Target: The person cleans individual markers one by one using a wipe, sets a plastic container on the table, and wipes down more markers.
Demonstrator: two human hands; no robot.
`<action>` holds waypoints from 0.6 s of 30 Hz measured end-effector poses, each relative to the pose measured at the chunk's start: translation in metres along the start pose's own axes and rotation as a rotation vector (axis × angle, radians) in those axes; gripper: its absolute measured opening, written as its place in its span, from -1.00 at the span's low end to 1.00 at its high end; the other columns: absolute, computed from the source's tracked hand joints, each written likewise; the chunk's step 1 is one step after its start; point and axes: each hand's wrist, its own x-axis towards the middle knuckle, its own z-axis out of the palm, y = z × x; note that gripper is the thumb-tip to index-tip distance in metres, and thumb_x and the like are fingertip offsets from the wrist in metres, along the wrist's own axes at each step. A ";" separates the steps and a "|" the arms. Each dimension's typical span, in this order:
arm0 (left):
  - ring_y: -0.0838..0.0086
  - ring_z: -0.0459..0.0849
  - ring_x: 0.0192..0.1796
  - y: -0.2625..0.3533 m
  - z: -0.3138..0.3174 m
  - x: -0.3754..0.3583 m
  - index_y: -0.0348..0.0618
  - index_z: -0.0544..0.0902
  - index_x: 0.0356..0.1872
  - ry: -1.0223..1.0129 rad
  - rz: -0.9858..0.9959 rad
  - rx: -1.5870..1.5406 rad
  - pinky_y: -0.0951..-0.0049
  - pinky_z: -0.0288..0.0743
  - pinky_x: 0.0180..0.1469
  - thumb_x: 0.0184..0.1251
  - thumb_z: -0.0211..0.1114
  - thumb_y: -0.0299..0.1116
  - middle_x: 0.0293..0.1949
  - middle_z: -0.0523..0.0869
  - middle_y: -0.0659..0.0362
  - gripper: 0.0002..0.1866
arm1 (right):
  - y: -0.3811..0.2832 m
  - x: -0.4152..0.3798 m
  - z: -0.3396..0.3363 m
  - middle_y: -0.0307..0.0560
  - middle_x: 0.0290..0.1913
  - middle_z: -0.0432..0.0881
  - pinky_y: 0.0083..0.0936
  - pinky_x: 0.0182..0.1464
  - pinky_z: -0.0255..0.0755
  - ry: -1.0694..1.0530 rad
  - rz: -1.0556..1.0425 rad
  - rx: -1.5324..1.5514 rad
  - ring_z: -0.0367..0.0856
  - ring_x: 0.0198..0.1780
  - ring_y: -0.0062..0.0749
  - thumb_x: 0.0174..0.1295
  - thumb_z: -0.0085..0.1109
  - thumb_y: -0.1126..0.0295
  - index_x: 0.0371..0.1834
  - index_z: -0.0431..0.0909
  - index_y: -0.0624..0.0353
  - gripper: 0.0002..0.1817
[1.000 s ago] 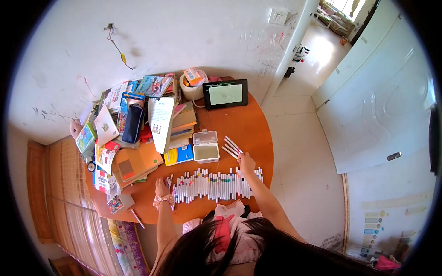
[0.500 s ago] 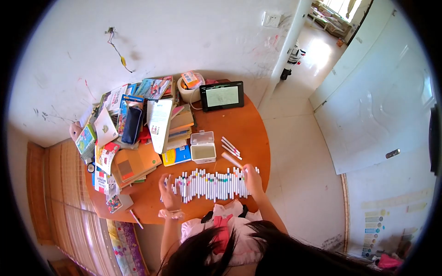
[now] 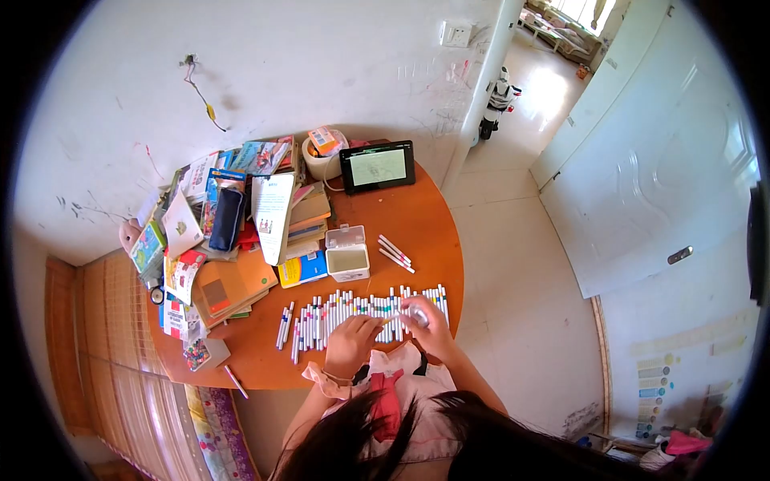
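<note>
A long row of white markers (image 3: 321, 317) with coloured bands lies side by side along the table's near edge. Over the middle of the row, my left hand (image 3: 353, 345) has its fingers pinched at one end of a marker. My right hand (image 3: 429, 327) is closed around the other end, just to the right. A small group of markers (image 3: 285, 325) lies apart at the row's left end. Several more markers (image 3: 395, 253) lie beyond the row, right of an open white box (image 3: 347, 262) with a clear lid.
Books and notebooks (image 3: 233, 284) are piled on the left of the orange table (image 3: 425, 216), with a dark pencil case (image 3: 228, 218) on top. A tablet (image 3: 378, 167) stands at the back. One marker (image 3: 237, 381) lies near the front left edge beside a bead container (image 3: 206, 353).
My left hand has moved right from the row's left end. My right hand has shifted slightly left and down, bringing the marker it held down between both hands. The view has shifted slightly.
</note>
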 end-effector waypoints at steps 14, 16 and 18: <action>0.10 0.77 -0.24 0.009 0.010 -0.012 -0.30 0.52 -0.09 -0.047 -0.332 -0.407 0.28 0.64 -0.22 0.13 0.34 -0.55 -0.31 0.74 -0.07 -0.69 | -0.004 -0.003 0.036 0.01 0.55 0.05 -0.26 0.52 -0.16 -0.288 -0.017 0.260 -0.09 0.58 -0.10 0.26 -0.04 0.63 0.55 -0.01 0.14 -0.25; 0.12 0.78 -0.21 0.009 0.004 -0.010 -0.28 0.51 -0.06 -0.028 -0.383 -0.448 0.31 0.65 -0.19 0.16 0.32 -0.55 -0.30 0.75 -0.06 -0.69 | -0.018 -0.001 0.030 0.06 0.46 0.21 -0.13 0.48 -0.06 -0.271 -0.027 0.061 0.05 0.51 0.06 0.15 0.19 0.61 0.46 0.26 0.01 -0.26; 0.14 0.78 -0.20 0.009 0.002 -0.012 -0.26 0.51 -0.04 -0.019 -0.396 -0.500 0.32 0.65 -0.18 0.18 0.31 -0.56 -0.28 0.75 -0.06 -0.68 | -0.026 0.001 0.024 0.05 0.38 0.29 -0.15 0.42 0.02 -0.208 -0.015 0.033 0.14 0.44 0.04 0.10 0.27 0.57 0.35 0.39 0.01 -0.33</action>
